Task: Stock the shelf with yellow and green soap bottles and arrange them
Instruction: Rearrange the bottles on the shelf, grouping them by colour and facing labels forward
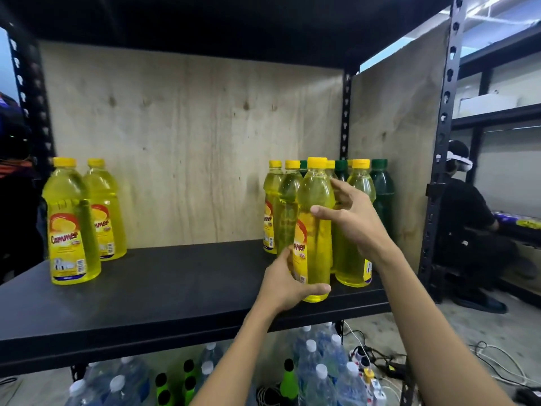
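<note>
On the black shelf (175, 288), backed by a plywood panel (190, 142), both hands are on the front yellow soap bottle (316, 186), which stands upright near the shelf's front edge on the right side. The left hand (288, 288) grips its base, thumb curled across the front and fingers wrapped over the label, where only "mmer" in red shows. The right hand (354, 218) clasps the upper body loosely, thumb tip on the front and spread fingers reaching round between this bottle and its neighbours. Just behind and beside it stands a tight cluster: more yellow-capped yellow bottles (351, 259) mixed with dark green soap bottles (382, 186) at the back and right. Well apart on the shelf's left stand two more yellow bottles. The nearer left bottle (70, 224) has a yellow label with a lemon picture, red lettering that seems to read "Cammer", and a barcode; smaller print is too blurred to read. The farther left bottle (105, 212) shows "mmer". Under the shelf are clear water bottles (319, 388) with white caps, bright green bottles with black caps (288, 382), and power strips (369, 373) with cables on the floor. At far right a second person (465, 206) in black crouches by another rack.
</note>
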A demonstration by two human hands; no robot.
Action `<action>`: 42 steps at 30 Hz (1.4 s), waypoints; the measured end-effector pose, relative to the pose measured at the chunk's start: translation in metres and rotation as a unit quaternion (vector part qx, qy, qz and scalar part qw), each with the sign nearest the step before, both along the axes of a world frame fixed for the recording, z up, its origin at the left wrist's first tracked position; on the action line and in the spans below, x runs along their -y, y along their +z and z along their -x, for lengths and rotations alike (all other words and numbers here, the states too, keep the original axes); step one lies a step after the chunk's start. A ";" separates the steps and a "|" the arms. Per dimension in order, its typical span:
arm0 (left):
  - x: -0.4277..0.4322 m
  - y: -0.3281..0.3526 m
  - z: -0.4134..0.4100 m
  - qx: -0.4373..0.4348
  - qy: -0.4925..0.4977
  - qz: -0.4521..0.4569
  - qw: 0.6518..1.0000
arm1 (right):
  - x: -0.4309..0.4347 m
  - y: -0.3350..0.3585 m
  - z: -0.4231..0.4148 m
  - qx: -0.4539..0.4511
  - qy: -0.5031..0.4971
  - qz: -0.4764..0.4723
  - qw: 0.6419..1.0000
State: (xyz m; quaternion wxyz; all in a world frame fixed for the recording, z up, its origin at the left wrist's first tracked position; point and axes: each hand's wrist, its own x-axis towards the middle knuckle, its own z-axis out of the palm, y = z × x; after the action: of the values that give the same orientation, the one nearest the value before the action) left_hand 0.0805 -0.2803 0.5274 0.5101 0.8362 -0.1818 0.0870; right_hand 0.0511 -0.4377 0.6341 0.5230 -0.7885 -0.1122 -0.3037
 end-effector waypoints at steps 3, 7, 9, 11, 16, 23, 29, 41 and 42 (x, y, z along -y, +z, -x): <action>-0.001 0.000 0.008 0.034 0.050 0.007 0.998 | -0.006 0.002 0.003 -0.012 0.047 0.001 0.999; -0.007 -0.010 0.026 0.102 0.151 0.040 0.982 | -0.038 0.005 0.010 0.045 -0.015 0.049 0.998; -0.021 -0.012 0.036 0.130 0.200 0.048 0.970 | -0.054 0.008 0.013 0.049 0.005 0.039 0.998; -0.042 -0.013 0.045 0.152 0.249 0.055 0.955 | -0.073 0.010 0.015 0.050 0.040 0.021 0.998; -0.110 -0.009 0.063 0.154 0.379 0.052 0.911 | -0.152 0.012 0.024 0.073 0.123 -0.008 0.990; -0.224 -0.003 0.068 0.138 0.528 0.022 0.838 | -0.282 0.020 0.006 0.053 0.256 0.011 0.965; -0.298 0.000 0.069 0.123 0.574 0.006 0.810 | -0.373 0.028 -0.017 0.029 0.300 0.044 0.952; -0.357 0.001 0.048 0.072 0.566 -0.026 0.821 | -0.442 0.031 -0.042 -0.028 0.329 0.051 0.943; -0.358 0.000 0.047 0.071 0.565 -0.030 0.821 | -0.443 0.030 -0.043 -0.029 0.330 0.049 0.942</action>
State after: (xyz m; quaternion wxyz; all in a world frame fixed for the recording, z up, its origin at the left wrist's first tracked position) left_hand 0.0335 0.0780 0.5274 0.3317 0.7985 0.2844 0.4142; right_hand 0.0945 0.0053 0.6642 0.5574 -0.7405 -0.3656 -0.0855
